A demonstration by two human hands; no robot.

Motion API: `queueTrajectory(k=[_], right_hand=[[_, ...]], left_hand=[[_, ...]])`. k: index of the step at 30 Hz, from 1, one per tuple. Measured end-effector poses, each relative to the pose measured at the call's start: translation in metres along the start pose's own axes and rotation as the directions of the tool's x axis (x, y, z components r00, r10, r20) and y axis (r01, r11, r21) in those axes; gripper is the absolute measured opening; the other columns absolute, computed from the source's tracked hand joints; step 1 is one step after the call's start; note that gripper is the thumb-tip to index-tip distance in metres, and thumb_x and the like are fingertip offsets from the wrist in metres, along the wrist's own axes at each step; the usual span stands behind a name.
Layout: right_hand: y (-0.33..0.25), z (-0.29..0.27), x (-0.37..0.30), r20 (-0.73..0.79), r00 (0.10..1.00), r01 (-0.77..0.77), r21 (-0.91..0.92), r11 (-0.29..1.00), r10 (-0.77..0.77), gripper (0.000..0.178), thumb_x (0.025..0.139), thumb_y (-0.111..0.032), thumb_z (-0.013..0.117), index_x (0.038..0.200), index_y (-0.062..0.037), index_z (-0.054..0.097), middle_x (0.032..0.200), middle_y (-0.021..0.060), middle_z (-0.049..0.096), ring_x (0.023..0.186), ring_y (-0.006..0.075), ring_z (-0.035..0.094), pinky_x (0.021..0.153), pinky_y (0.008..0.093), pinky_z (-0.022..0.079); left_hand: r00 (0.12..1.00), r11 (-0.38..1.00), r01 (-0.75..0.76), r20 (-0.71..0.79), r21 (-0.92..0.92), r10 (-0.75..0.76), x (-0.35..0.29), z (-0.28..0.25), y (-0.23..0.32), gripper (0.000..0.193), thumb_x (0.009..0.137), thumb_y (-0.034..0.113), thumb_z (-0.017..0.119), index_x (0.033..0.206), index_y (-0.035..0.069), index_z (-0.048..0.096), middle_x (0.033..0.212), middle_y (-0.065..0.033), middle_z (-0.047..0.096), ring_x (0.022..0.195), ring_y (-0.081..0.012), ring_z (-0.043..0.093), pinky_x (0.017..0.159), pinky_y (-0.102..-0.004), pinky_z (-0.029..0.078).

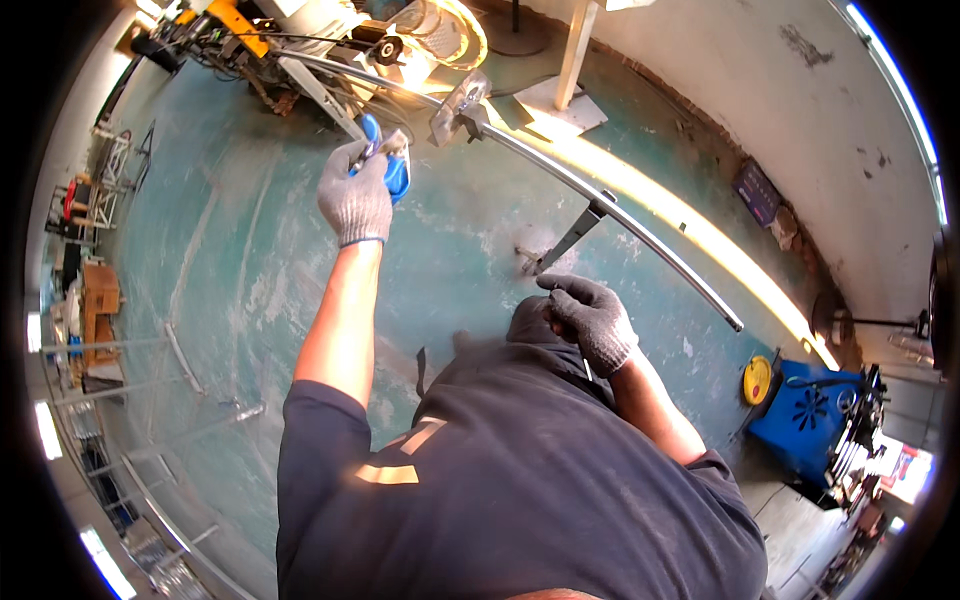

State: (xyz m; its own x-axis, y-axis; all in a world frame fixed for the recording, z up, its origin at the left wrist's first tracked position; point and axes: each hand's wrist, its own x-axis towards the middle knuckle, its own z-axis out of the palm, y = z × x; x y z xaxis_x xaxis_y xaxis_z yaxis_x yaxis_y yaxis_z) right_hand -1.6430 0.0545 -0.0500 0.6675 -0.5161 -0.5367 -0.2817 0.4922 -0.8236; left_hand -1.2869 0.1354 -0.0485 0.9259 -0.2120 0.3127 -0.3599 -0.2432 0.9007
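My left hand [357, 195], in a light grey knit glove, is closed around a blue-and-grey hand tool [396, 172]. The tool's exact kind cannot be made out. My right hand [597, 322], in a darker grey glove, is held near my body with its fingers curled in. Whatever they hold, if anything, is hidden; a thin pale strip [588, 369] shows just below that hand. Beyond both hands, a long metal tube [620, 217] runs slantwise from the far left to the right. A bracket with a clear guard [462, 108] sits on it, close to the blue tool.
A support leg [572, 240] stands under the tube, just beyond my right hand. Machinery with a yellow arm [238, 27] is at the far left. A blue machine [805, 415] and a yellow round object [757, 380] stand at right. Metal racks [150, 450] line the left.
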Motion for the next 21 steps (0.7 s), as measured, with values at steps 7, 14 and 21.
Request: queueTrajectory(k=[7, 14, 21], right_hand=[[-0.047, 0.013, 0.044, 0.027, 0.995, 0.093, -0.078, 0.993, -0.091, 0.029, 0.106, -0.019, 0.068, 0.127, -0.0021, 0.079, 0.091, 0.0013, 0.075, 0.076, 0.0072, 0.064, 0.069, 0.0254, 0.053], [-0.093, -0.001, 0.098, 0.175, 0.979, 0.117, -0.085, 0.989, -0.101, 0.031, 0.104, -0.021, 0.07, 0.127, -0.0021, 0.08, 0.092, 0.0024, 0.076, 0.076, 0.0082, 0.066, 0.069, 0.0262, 0.054], [-0.153, -0.025, 0.089, 0.208, 0.965, 0.197, -0.168, 0.966, -0.161, 0.043, 0.115, -0.013, 0.059, 0.155, 0.0006, 0.059, 0.114, 0.008, 0.081, 0.09, 0.0121, 0.073, 0.079, 0.0307, 0.06]], left_hand=[[0.991, 0.997, -0.027, 0.136, 0.068, 0.017, 0.022, 0.042, 0.02, 0.018, 0.093, 0.014, 0.084, 0.107, 0.003, 0.083, 0.1, -0.0067, 0.08, 0.093, -0.0173, 0.071, 0.089, -0.0355, 0.057], [0.895, 0.973, 0.2, 0.424, -0.114, -0.135, 0.005, 0.033, 0.07, 0.036, 0.102, 0.011, 0.075, 0.136, -0.001, 0.073, 0.107, -0.0033, 0.07, 0.077, -0.0109, 0.063, 0.067, -0.0283, 0.054], [0.918, 0.997, -0.054, 0.395, 0.056, 0.027, 0.004, 0.038, 0.059, 0.041, 0.097, 0.004, 0.081, 0.136, -0.001, 0.072, 0.116, -0.0067, 0.071, 0.097, -0.0123, 0.067, 0.083, -0.0293, 0.058]])
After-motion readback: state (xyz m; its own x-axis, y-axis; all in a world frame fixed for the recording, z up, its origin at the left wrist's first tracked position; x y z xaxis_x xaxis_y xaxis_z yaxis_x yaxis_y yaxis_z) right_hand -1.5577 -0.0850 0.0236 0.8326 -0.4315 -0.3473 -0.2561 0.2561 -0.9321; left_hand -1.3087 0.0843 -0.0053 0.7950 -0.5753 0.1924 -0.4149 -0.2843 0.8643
